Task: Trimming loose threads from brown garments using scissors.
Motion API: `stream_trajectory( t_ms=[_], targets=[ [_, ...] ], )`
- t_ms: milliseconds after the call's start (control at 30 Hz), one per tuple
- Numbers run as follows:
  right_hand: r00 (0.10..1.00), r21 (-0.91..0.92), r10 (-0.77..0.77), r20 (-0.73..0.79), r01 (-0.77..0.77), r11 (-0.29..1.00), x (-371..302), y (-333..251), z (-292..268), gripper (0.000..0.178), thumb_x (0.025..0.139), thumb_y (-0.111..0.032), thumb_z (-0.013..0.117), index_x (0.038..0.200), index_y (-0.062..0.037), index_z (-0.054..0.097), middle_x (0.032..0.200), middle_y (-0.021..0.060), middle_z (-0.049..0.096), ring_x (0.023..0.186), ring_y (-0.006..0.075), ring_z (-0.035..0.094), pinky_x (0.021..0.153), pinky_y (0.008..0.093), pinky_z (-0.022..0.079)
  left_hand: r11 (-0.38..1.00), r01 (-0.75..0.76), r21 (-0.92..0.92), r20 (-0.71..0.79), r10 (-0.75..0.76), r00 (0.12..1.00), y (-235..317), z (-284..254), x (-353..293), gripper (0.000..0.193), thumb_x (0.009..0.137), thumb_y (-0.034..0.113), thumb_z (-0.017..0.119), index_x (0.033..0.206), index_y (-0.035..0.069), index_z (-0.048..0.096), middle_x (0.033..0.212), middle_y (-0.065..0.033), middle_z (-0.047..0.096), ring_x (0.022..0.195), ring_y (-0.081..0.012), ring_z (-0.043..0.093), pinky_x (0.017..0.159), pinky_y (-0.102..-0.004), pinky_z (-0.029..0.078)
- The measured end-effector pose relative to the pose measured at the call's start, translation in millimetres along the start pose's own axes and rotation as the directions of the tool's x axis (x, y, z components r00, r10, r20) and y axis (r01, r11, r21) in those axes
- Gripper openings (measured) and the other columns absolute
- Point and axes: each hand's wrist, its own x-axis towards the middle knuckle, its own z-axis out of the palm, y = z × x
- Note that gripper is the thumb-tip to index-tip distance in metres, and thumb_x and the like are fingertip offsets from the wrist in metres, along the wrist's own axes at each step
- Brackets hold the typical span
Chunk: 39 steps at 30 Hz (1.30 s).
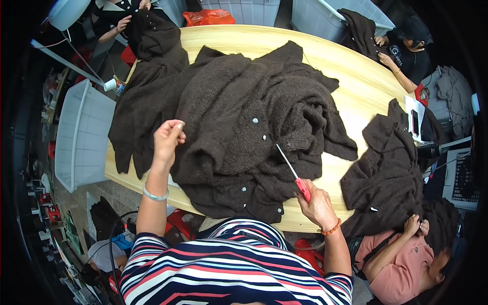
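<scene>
A big heap of dark brown fuzzy knit garments (pixel 218 96) covers the middle of the table, with small shiny buttons (pixel 255 121) on it. My left hand (pixel 166 142) is raised over the heap's left side, thumb and fingertips pinched together. Whatever they may hold is too small to make out. At the table's near edge, my right hand (pixel 319 206) is closed around a red-handled tool (pixel 303 190) with a long thin metal shaft. Its tip points away from me, at the cloth near a button. The tool's exact kind is unclear.
The pale wooden table (pixel 335 61) has curved edges. Another brown garment (pixel 384 173) lies at right, beside a person in pink (pixel 396 259). Two more people handle brown garments at far left and far right. Grey plastic bins (pixel 84 137) stand around, and a red bag (pixel 208 18) lies behind.
</scene>
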Motion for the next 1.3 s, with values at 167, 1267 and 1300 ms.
stream_trajectory(
  t_ms=[167,1267,1300],
  targets=[
    [0.999,-0.007,-0.036,0.030,0.037,0.999,14,-4,2,0.032,0.089,-0.015,0.064,0.120,-0.0072,0.056,0.088,0.0240,0.066,0.085,0.0447,0.064,0.077,0.0483,0.051,0.602,-0.531,0.596,0.365,0.386,0.847,34,90,-52,0.082,0.070,0.014,0.086,0.141,0.009,0.045,0.129,-0.0158,0.053,0.120,-0.0297,0.052,0.101,-0.0440,0.045],
    [0.966,-0.117,-0.157,0.204,0.183,0.976,46,-87,17,0.033,0.085,-0.010,0.066,0.118,-0.0064,0.058,0.088,0.0255,0.065,0.087,0.0457,0.064,0.076,0.0466,0.051,0.820,0.180,-0.544,-0.479,-0.479,0.736,-109,-86,21,0.063,0.077,0.025,0.085,0.124,0.005,0.049,0.102,-0.0081,0.057,0.080,-0.0179,0.059,0.066,-0.0310,0.055],
    [0.962,-0.116,-0.175,0.210,0.203,0.972,50,-93,20,0.034,0.085,-0.010,0.066,0.118,-0.0061,0.058,0.087,0.0254,0.065,0.087,0.0454,0.064,0.076,0.0464,0.052,0.663,0.147,-0.734,-0.362,-0.566,0.741,-108,-92,25,0.058,0.078,0.024,0.085,0.120,0.005,0.050,0.100,-0.0076,0.057,0.079,-0.0182,0.058,0.067,-0.0310,0.055]
  ],
)
